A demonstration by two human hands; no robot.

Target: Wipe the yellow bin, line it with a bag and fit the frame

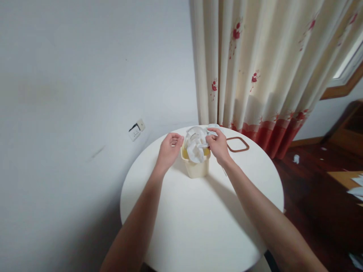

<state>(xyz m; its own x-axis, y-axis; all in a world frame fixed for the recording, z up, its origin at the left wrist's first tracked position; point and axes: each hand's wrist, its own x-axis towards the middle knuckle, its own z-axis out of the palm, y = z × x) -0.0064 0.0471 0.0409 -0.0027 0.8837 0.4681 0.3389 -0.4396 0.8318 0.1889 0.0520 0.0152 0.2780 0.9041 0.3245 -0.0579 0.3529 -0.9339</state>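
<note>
A small cream-yellow trash bin (197, 170) stands upright on a round white table (181, 226). A crumpled white plastic bag (195, 147) bulges out of its mouth, and part of it drapes over the front rim. My right hand (218, 146) is at the bin's right side, with thumb and fingers pinched on the bag. My left hand (169, 150) is beside the left rim, its fingers curled and the fingertips close together near the bag's edge. Whatever is between those fingertips is too small to make out.
A brown square ring with rounded corners (238, 144) lies on the table to the right. Behind the table hang floral curtains (249, 94). A wall socket (134, 133) is at the left. White scraps (296, 158) lie on the dark floor (306, 189).
</note>
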